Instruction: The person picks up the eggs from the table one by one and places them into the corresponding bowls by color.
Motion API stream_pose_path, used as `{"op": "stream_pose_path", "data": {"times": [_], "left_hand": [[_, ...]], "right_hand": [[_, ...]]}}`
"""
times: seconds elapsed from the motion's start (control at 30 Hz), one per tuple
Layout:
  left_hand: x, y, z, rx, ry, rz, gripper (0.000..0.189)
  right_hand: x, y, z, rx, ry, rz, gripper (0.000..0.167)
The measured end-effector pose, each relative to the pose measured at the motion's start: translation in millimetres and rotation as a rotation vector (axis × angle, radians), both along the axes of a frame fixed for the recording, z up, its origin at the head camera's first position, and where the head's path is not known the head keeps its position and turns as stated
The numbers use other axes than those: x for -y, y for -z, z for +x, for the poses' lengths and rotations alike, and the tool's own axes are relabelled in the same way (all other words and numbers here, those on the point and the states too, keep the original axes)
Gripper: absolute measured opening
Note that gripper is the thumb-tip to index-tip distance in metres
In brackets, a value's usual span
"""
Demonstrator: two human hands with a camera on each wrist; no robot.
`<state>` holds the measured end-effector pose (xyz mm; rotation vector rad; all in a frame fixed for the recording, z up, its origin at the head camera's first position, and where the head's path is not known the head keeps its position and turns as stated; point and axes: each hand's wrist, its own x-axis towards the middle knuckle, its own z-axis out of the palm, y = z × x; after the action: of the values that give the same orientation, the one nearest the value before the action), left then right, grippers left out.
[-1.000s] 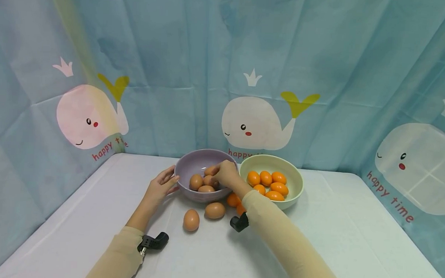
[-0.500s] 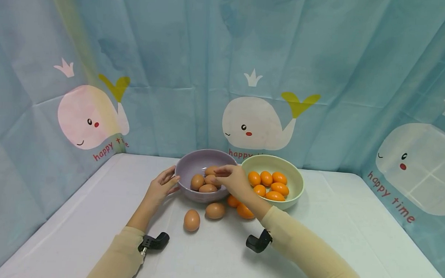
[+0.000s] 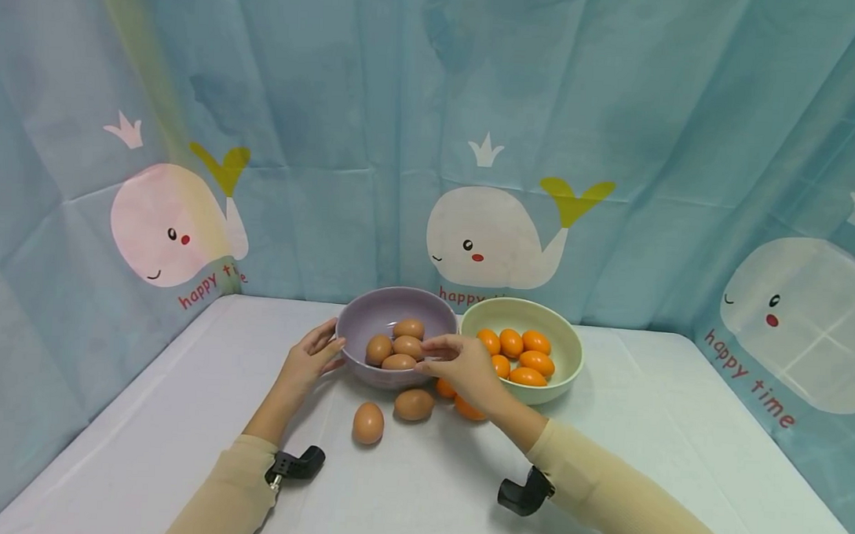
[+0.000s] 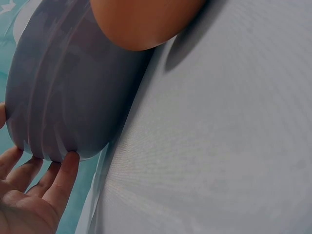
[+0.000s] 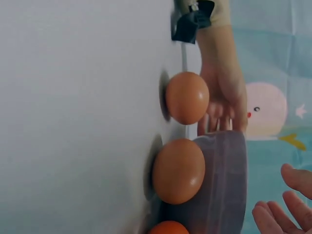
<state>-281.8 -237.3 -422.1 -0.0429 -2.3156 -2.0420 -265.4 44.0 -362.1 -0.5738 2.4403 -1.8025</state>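
A purple bowl with several brown eggs in it stands near the back of the table. My left hand touches the bowl's left side; in the left wrist view its nearly straight fingers rest on the outer wall. Over the bowl's front right rim is my right hand, fingers loosely bent and holding nothing. The right wrist view shows its fingers apart, with no egg between them. Two brown eggs lie in front of the bowl, one upright-looking egg and one sideways egg.
A pale green bowl with several glossy orange egg-shaped pieces stands right beside the purple bowl. Two more orange pieces lie on the white table, partly behind my right hand. A blue whale-print curtain hangs behind.
My right hand has let go of a brown egg inside the purple bowl and drawn back toward the right and front. My left hand stays at the bowl's side.
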Motion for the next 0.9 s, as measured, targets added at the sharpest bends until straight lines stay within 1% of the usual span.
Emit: {"op": "stream_pose_path", "data": {"times": [0.13,0.23,0.33,0.57,0.73,0.9], "left_hand": [[0.4,0.4,-1.0,-0.007,0.005,-0.005,0.063],[1.1,0.3,-1.3,-0.012,0.013,0.000,0.063],[1.0,-0.6,-0.6,-0.011,0.019,0.008,0.064],[0.3,-1.2,0.0,-0.010,0.020,0.008,0.064],[0.5,0.8,-0.8,-0.013,0.011,0.003,0.063],[1.0,3.1,-0.8,-0.004,0.008,0.004,0.064]], "right_hand": [[-5,3.2,4.8,0.027,-0.003,-0.007,0.034],[-7,6.7,7.8,0.033,0.013,0.015,0.036],[-9,9.4,11.2,0.048,0.041,0.025,0.034],[-12,12.2,19.8,0.094,0.075,-0.010,0.029],[-13,17.1,21.6,0.088,0.089,0.035,0.028],[-12,26.0,21.6,0.082,0.084,0.063,0.032]]}}
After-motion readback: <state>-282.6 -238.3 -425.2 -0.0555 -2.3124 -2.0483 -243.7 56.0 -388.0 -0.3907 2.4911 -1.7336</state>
